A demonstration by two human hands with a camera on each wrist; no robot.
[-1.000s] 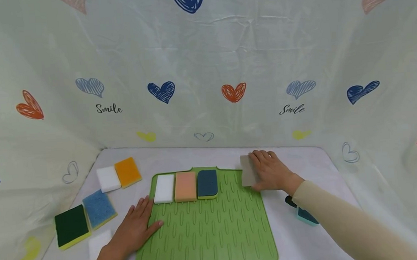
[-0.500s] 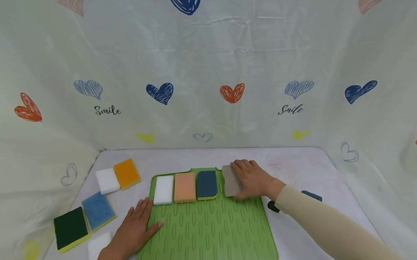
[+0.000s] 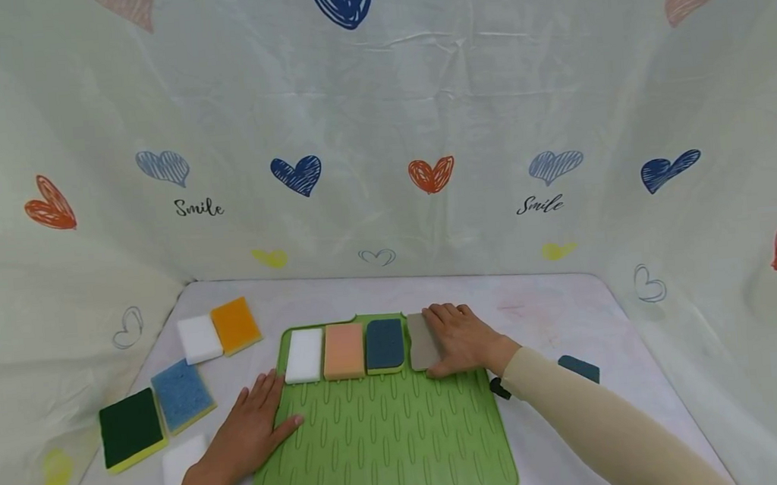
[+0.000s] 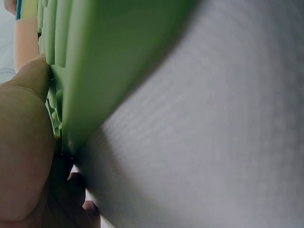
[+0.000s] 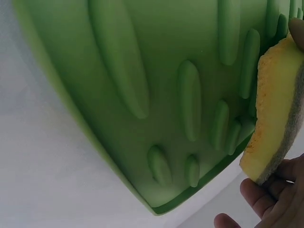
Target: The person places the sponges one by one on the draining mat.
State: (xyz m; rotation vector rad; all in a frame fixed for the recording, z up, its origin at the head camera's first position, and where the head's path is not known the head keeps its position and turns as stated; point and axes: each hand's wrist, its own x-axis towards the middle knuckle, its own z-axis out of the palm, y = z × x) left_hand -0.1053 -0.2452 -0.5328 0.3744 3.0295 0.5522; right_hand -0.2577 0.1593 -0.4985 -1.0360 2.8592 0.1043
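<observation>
- Left hand [image 3: 249, 433] lies flat, fingers straight, on the green drying mat's [image 3: 391, 455] left edge.
- White [image 3: 304, 355], peach [image 3: 344, 350] and dark blue [image 3: 385, 344] sponges line its far edge.
- Right hand [image 3: 462, 338] grips the grey-topped sponge [image 3: 422, 342] just beside the blue one.

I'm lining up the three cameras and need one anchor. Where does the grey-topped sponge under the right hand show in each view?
Head: the grey-topped sponge lies at the right end of the sponge row on the green mat, under the right hand.
Left wrist: not in it; only the mat's edge and the left hand.
Right wrist: at the right edge, yellow side showing, fingers below it.
Shared landmark: the ribbed green mat.
</observation>
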